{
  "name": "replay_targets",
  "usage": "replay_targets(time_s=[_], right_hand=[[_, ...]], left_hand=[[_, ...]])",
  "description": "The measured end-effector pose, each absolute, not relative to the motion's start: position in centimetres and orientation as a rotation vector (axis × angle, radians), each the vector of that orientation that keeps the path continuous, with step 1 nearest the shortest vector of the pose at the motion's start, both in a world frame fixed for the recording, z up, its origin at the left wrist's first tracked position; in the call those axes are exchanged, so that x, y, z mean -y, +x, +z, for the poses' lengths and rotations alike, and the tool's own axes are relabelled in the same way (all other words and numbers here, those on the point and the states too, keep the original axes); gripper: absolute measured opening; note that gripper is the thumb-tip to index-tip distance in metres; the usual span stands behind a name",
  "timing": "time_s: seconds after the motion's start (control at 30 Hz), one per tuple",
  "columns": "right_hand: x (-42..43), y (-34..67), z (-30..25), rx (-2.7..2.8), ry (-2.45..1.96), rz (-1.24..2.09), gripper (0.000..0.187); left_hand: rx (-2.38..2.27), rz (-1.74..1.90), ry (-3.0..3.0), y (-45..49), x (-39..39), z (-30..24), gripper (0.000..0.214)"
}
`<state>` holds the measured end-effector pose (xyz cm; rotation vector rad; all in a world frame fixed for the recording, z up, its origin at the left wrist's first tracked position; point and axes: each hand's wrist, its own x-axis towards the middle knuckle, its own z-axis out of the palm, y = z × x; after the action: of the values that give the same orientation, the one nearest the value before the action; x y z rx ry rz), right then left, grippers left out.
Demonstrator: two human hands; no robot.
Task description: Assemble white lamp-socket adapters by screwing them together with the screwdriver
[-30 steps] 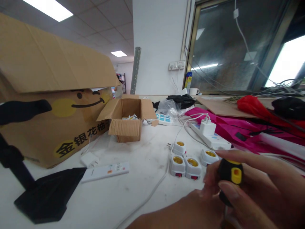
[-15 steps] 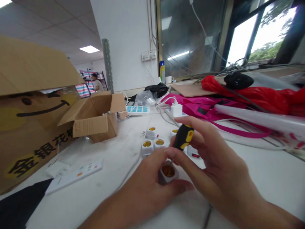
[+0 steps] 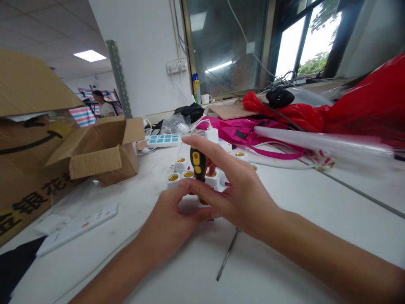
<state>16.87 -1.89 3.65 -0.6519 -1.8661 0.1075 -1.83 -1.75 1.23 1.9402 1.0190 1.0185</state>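
Note:
My right hand (image 3: 236, 181) is closed round a screwdriver with a black and yellow handle (image 3: 197, 162), held nearly upright. Its tip points down into a white lamp socket (image 3: 204, 203) with a brass-coloured inside. Fingers of my left hand (image 3: 172, 213) wrap round this socket and hide most of it. Just beyond my hands stand several more white lamp sockets (image 3: 173, 179); a prong shows on one, and small red parts on some. Below my right wrist lies a metal screwdriver shaft (image 3: 226, 256) with a flat tip; its other end is hidden by my hand.
On the left are an open cardboard box (image 3: 95, 158), a larger carton (image 3: 28, 169) and a white power strip (image 3: 80, 226). Behind lie a blue-white power strip (image 3: 163, 140), a white charger (image 3: 211, 133), a magenta bag (image 3: 234, 131) and a plastic-wrapped roll (image 3: 303, 139). A person (image 3: 103, 104) is far back.
The view has swung right, so things appear further left. The screwdriver is more upright over the socket, which both hands still work on. The loose metal shaft now shows on the table.

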Motion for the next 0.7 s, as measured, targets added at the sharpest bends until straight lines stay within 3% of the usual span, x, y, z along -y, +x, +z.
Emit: replay_targets(time_s=[0.37,0.53,0.7], right_hand=[[2.7,15.7,4.4,1.802,-0.707,0.421,0.057],[3.3,15.5,4.1,1.836,-0.668,0.374,0.066],[2.9,15.6,4.0,1.809,-0.695,0.464,0.050]], left_hand=[[-0.757,0.926,1.774,-1.9,1.6,1.8,0.018],[-0.732,0.922,1.777,-1.9,1.9,2.0,0.023],[-0.685,0.884,1.777,-2.0,1.7,1.6,0.021]])
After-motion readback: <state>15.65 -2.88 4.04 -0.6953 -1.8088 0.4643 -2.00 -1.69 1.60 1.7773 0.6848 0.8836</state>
